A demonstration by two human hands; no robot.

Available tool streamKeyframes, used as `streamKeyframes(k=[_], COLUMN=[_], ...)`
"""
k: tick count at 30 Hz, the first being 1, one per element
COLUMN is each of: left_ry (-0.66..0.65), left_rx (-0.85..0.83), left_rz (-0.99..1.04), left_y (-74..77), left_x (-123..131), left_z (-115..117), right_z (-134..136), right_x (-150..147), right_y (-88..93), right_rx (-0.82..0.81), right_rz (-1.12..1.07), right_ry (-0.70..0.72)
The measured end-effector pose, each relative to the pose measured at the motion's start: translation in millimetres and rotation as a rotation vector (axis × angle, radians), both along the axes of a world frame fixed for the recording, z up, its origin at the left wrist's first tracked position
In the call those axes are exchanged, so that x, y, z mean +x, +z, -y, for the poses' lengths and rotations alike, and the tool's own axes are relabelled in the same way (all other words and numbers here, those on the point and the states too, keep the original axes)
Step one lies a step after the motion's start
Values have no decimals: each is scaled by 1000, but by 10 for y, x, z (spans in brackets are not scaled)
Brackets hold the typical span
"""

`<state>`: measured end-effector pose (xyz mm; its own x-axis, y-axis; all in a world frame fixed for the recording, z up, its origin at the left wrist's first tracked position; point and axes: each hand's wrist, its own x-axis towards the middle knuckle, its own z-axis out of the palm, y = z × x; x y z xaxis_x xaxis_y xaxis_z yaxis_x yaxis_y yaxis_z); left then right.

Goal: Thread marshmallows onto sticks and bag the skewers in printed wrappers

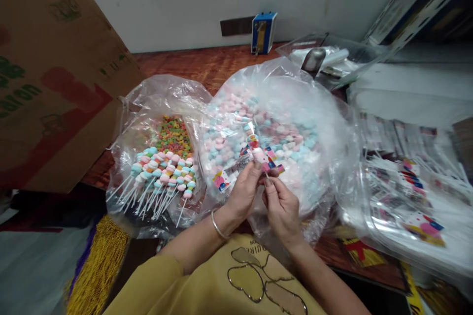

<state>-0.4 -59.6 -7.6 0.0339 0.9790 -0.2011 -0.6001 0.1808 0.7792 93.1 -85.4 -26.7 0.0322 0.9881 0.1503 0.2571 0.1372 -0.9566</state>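
Note:
A marshmallow stick [253, 139] in a clear printed wrapper is upright between my hands, over a big plastic bag of loose marshmallows [236, 103]. My left hand [242, 192] is closed around the wrapped sweet. My right hand [283, 206] pinches near its lower end, where the white stick shows. A colourful printed wrapper [221, 180] lies just left of my left hand. Further left, several marshmallow skewers [164, 172] rest on an open plastic bag in front of small ring-shaped candies [173, 135].
A clear tub [365, 236] at the right holds wrapped sticks and printed wrappers. Behind the bags stand a blue box-shaped device [263, 33] and a clear tray [340, 76] with plastic items. A large cardboard box [55, 83] blocks the left side; a wall closes the back.

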Motion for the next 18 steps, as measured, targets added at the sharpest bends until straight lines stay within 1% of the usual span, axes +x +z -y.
streamKeyframes(k=[4, 6, 9, 12, 14, 16, 18], left_ry=[-50, -50, -47, -81, -87, -53, -10], left_rx=[20, 18, 24, 10, 17, 31, 16], left_rz=[-151, -209, -283, -335, -270, -132, -11], left_y=[10, -2, -56, -103, -85, -22, 55], left_x=[-88, -87, -43, -23, -38, -63, -77], left_z=[14, 36, 111, 180, 187, 163, 133], right_z=[72, 101, 118, 122, 134, 162, 204], right_x=[25, 14, 1, 24, 56, 84, 98], right_y=[-57, -65, -45, -11, 13, 32, 40], right_rx=[134, 157, 120, 84, 62, 34, -2], right_rz=[176, 206, 156, 65, 16, -17, -56], right_ry=[-16, -5, -2, -8, -9, 5, 49])
